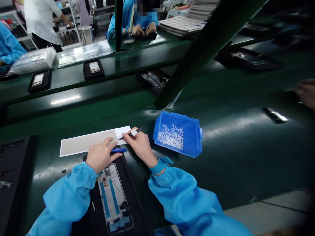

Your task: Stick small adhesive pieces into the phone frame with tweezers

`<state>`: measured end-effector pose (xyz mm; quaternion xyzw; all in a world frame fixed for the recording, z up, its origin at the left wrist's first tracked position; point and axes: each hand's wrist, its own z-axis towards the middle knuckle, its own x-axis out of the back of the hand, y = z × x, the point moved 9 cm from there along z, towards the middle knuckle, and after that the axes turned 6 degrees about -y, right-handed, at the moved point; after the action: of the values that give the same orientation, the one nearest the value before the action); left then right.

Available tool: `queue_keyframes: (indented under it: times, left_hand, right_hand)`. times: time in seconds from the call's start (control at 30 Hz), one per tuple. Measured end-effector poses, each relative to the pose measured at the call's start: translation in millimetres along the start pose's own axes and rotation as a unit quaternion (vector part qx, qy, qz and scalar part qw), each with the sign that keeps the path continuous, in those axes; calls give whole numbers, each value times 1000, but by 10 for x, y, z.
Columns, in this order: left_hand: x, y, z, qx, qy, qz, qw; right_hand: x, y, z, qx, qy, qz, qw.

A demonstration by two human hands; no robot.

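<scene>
My left hand (100, 155) rests on the near edge of a long grey-and-white strip sheet (86, 143), fingers curled, with a blue pen-like tool (119, 150) lying by its fingertips. My right hand (140, 144) pinches black tweezers (130, 133) whose tip touches the sheet's white right end. Below both hands a phone frame (114, 200) with blue strips lies in a black tray (137, 209). To the right of my right hand a blue bin (178, 133) holds several small clear parts.
Black trays with phone parts (93, 68) (39, 81) (154, 78) ride the green conveyor behind. A dark slanted post (197, 52) crosses above. A co-worker in blue (137, 23) sits opposite. Another person's blurred hand (306, 93) shows at the right edge.
</scene>
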<state>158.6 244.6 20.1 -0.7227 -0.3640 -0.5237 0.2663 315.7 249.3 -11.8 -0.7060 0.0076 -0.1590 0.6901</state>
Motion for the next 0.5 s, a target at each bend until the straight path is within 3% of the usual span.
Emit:
queue_keyframes:
  times: [0.5]
  left_hand:
    - [-4,-12,-14,-2,26,-28,999]
  right_hand:
    - [14,51,18,-32,5,119,992]
